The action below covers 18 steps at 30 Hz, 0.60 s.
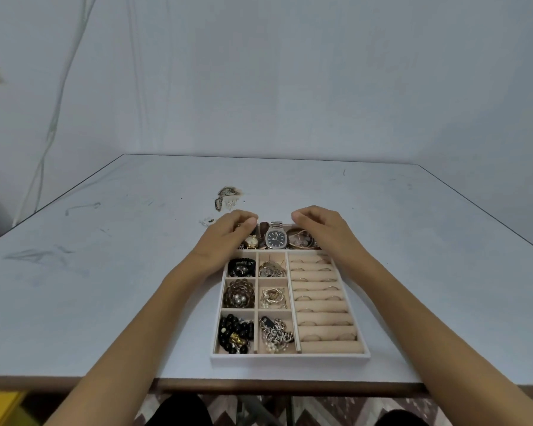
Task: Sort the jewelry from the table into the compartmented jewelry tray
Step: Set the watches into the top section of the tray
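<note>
Jewelry tray (290,357), beige and filled, lies long axis near-to-far; left hand (228,238) and right hand (320,229) curl loosely, empty, over its far row.

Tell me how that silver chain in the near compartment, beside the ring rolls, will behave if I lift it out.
The silver chain lies heaped in loose loops, so it probably hangs floppy and swings. Its links look chunky and metallic, so likely heavy for its size. A dark tag and small pearl-like beads sit tangled in it, so they may drag out together.

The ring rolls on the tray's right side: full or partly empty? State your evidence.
Partly empty. The ring rolls hold only a few rings each, with bare beige padding between them, and the nearest roll looks bare.
</note>
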Each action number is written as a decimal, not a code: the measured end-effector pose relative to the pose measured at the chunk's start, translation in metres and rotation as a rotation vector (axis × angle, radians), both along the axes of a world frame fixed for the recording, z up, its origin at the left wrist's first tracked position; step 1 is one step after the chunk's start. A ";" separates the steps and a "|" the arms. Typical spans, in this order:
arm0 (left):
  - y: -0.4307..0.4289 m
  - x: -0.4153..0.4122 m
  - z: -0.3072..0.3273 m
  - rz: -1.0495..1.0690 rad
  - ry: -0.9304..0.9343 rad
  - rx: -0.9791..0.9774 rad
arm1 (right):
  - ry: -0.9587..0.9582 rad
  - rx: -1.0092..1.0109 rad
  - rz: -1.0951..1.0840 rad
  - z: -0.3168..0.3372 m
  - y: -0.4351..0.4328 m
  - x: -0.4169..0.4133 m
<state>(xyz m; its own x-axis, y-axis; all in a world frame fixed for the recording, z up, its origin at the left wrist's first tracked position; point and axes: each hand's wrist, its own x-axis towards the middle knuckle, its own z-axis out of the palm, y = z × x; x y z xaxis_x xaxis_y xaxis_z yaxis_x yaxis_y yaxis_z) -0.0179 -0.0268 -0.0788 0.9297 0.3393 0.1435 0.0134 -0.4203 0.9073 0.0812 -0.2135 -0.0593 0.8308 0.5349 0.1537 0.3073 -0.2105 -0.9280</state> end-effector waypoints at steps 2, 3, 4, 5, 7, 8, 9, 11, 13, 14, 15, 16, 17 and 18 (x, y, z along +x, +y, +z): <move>-0.002 0.001 0.006 0.011 0.013 0.124 | -0.016 -0.048 0.008 0.000 0.002 0.002; -0.003 0.002 0.008 0.007 0.023 0.180 | -0.034 -0.074 0.011 0.001 0.003 0.003; -0.004 0.002 0.010 0.008 0.037 0.228 | -0.059 -0.091 0.008 0.001 0.004 0.004; -0.004 0.004 0.010 0.020 0.035 0.255 | -0.081 -0.099 -0.001 0.000 0.005 0.005; 0.000 0.009 0.008 0.063 0.051 0.278 | -0.100 -0.093 -0.020 0.000 0.005 0.006; 0.001 0.011 0.007 0.080 0.069 0.300 | -0.100 -0.084 -0.027 -0.001 0.004 0.005; 0.003 0.013 0.005 0.091 0.081 0.328 | -0.095 -0.071 -0.032 -0.002 0.003 0.005; 0.005 0.011 0.004 0.118 0.130 0.365 | -0.084 -0.054 -0.040 -0.004 0.001 0.005; 0.006 0.007 0.004 0.101 0.147 0.335 | -0.082 -0.050 -0.045 -0.004 -0.001 0.005; 0.006 0.004 0.004 0.084 0.160 0.291 | -0.079 -0.049 -0.043 -0.004 -0.001 0.004; 0.007 0.001 0.002 0.064 0.150 0.250 | -0.075 -0.048 -0.040 -0.004 -0.002 0.003; 0.006 -0.004 0.002 0.057 0.137 0.201 | -0.069 -0.048 -0.038 -0.003 -0.002 0.002; 0.010 -0.006 0.001 0.043 0.116 0.159 | -0.062 -0.047 -0.041 -0.003 -0.003 0.002; 0.007 -0.015 0.003 0.042 0.107 0.112 | -0.051 -0.043 -0.049 -0.003 -0.003 0.000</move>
